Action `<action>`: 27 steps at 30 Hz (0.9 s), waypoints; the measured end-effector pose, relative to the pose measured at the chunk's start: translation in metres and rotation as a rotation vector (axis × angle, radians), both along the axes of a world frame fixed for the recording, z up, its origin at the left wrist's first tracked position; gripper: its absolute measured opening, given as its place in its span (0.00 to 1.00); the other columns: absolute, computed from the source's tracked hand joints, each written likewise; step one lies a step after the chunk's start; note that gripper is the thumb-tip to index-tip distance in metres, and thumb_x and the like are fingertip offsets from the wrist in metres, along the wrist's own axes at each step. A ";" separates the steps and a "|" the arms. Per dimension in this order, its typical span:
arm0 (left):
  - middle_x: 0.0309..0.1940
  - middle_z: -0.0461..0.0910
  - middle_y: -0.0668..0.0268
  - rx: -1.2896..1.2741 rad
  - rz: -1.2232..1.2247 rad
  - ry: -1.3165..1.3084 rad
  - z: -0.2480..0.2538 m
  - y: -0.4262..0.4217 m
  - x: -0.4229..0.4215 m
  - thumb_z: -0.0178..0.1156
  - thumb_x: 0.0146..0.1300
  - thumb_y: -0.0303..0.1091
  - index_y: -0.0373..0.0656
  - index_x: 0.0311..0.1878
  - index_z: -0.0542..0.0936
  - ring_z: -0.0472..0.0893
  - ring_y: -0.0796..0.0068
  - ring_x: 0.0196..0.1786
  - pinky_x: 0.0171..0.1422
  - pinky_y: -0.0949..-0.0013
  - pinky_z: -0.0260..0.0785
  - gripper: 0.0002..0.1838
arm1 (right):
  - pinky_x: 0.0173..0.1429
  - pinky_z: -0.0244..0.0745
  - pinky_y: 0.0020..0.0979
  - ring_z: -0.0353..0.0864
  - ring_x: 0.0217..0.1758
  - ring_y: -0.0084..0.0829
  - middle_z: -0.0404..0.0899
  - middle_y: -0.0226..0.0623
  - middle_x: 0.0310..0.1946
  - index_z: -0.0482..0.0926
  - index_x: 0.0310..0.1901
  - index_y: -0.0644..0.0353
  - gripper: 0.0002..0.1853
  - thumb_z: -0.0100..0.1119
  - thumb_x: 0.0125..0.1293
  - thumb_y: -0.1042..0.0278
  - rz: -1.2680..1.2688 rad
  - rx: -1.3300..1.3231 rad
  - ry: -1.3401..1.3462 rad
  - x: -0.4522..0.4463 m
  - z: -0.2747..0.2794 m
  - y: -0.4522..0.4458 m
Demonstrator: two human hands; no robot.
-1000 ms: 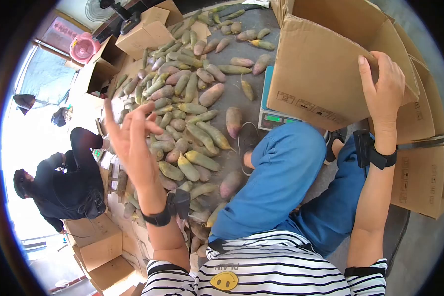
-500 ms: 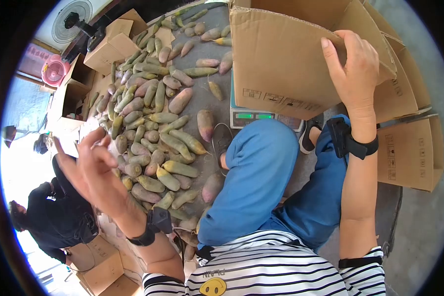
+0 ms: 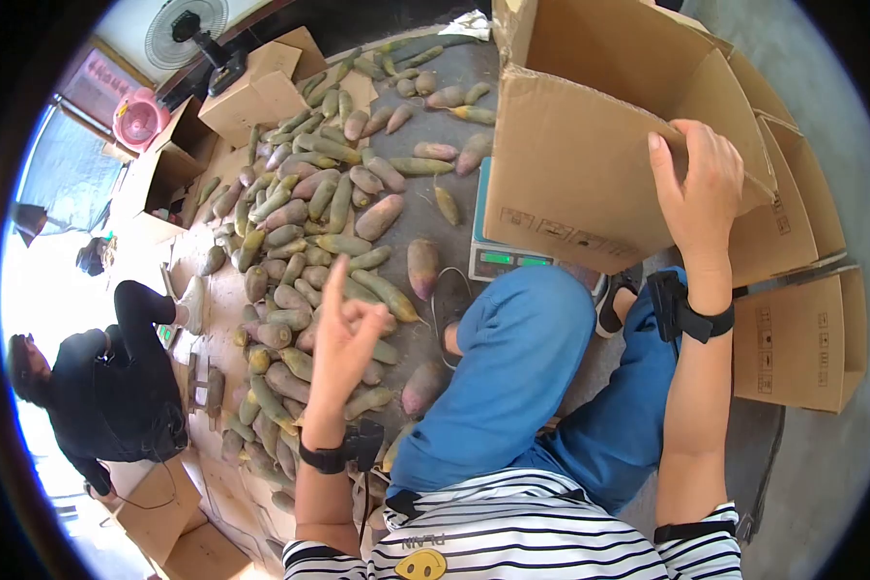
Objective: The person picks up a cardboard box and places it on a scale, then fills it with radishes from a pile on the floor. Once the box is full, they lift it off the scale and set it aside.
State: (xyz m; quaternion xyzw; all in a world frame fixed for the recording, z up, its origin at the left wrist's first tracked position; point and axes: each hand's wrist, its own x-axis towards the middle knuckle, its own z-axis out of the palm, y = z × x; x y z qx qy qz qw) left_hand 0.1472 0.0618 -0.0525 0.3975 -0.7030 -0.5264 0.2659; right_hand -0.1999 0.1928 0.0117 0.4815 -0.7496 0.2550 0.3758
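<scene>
My right hand (image 3: 703, 188) grips the near top edge of a cardboard box (image 3: 590, 155), thumb on the outer face and fingers over the rim. The box stands open-topped on a digital scale (image 3: 481, 253) with green lit displays; most of the scale is hidden beneath it. My left hand (image 3: 346, 338) is raised over a heap of long green and purplish radishes (image 3: 304, 208). Its index finger is stretched out, the others are partly bent, and it holds nothing. A purplish radish (image 3: 422, 269) lies by my shoe.
More cardboard boxes (image 3: 797, 338) stand on the right. At the back left are a box (image 3: 251, 97), a black fan (image 3: 198, 39) and a pink fan (image 3: 138, 119). A person in black (image 3: 116, 391) sits at the left beside another open box (image 3: 159, 507).
My left hand has swung from the far left to the right, over the radish heap. My right hand keeps its grip on the box edge. The whole view has shifted slightly.
</scene>
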 end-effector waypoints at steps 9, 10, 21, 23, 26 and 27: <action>0.34 0.78 0.70 0.048 -0.197 -0.129 -0.010 0.009 0.004 0.59 0.63 0.31 0.39 0.66 0.61 0.72 0.91 0.30 0.32 0.83 0.63 0.29 | 0.55 0.64 0.38 0.75 0.40 0.37 0.78 0.35 0.33 0.76 0.39 0.58 0.11 0.57 0.62 0.59 -0.013 -0.001 -0.004 0.003 0.000 -0.001; 0.33 0.77 0.70 0.049 -0.188 -0.162 -0.015 0.007 0.007 0.59 0.64 0.31 0.38 0.64 0.64 0.72 0.90 0.30 0.32 0.83 0.63 0.27 | 0.55 0.64 0.38 0.75 0.40 0.37 0.78 0.35 0.33 0.76 0.39 0.58 0.11 0.57 0.62 0.59 -0.010 0.000 -0.001 0.003 0.001 -0.001; 0.32 0.76 0.69 0.077 -0.141 -0.236 -0.035 0.000 0.024 0.59 0.63 0.30 0.39 0.64 0.64 0.72 0.88 0.30 0.35 0.83 0.64 0.27 | 0.54 0.65 0.39 0.76 0.42 0.39 0.79 0.37 0.35 0.76 0.40 0.59 0.12 0.58 0.62 0.59 -0.016 0.015 -0.001 0.000 -0.002 -0.002; 0.31 0.79 0.65 0.105 -0.046 -0.136 -0.029 -0.003 0.022 0.59 0.61 0.29 0.43 0.71 0.56 0.74 0.82 0.32 0.36 0.77 0.67 0.35 | 0.54 0.65 0.39 0.76 0.43 0.39 0.79 0.38 0.35 0.76 0.41 0.59 0.13 0.57 0.63 0.58 -0.019 0.021 0.003 0.000 -0.001 -0.002; 0.30 0.78 0.68 -0.047 0.057 -0.039 -0.032 -0.025 0.027 0.59 0.60 0.27 0.45 0.73 0.48 0.73 0.83 0.31 0.37 0.78 0.67 0.41 | 0.54 0.66 0.39 0.76 0.43 0.40 0.79 0.39 0.36 0.77 0.42 0.59 0.14 0.57 0.63 0.58 -0.040 0.041 0.017 -0.003 -0.003 -0.001; 0.29 0.78 0.68 -0.078 0.109 0.003 -0.029 -0.032 0.029 0.58 0.60 0.27 0.44 0.73 0.47 0.73 0.83 0.30 0.37 0.78 0.67 0.41 | 0.54 0.66 0.39 0.76 0.44 0.41 0.79 0.39 0.37 0.77 0.42 0.59 0.14 0.56 0.64 0.57 -0.064 0.056 0.032 -0.004 -0.003 -0.002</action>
